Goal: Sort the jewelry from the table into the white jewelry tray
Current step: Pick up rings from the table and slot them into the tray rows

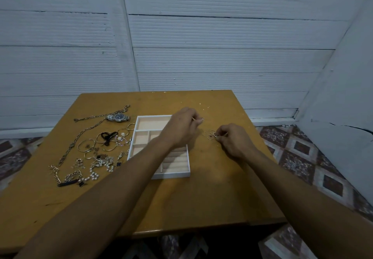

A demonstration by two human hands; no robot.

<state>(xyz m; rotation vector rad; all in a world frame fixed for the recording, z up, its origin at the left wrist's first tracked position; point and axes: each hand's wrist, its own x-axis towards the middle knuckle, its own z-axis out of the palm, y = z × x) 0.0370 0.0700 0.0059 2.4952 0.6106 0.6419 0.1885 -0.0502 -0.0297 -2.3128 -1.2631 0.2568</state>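
Note:
The white jewelry tray (141,118) with pale pink compartments sits mid-table, partly hidden by my left forearm. My left hand (181,125) hovers over its far right corner, fingers curled, pinching a small ring-like piece (202,119). To the right of the tray, my right hand (234,139) pinches one of several small hoop rings (210,134) that lie on the wood. A heap of jewelry (96,153) lies left of the tray: bangles, pearl strands, chains and a wristwatch (118,117).
The wooden table (212,194) stands against a white ribbed wall (201,46). A long chain (80,135) runs along the left side. Patterned floor tiles (302,157) show to the right and left of the table.

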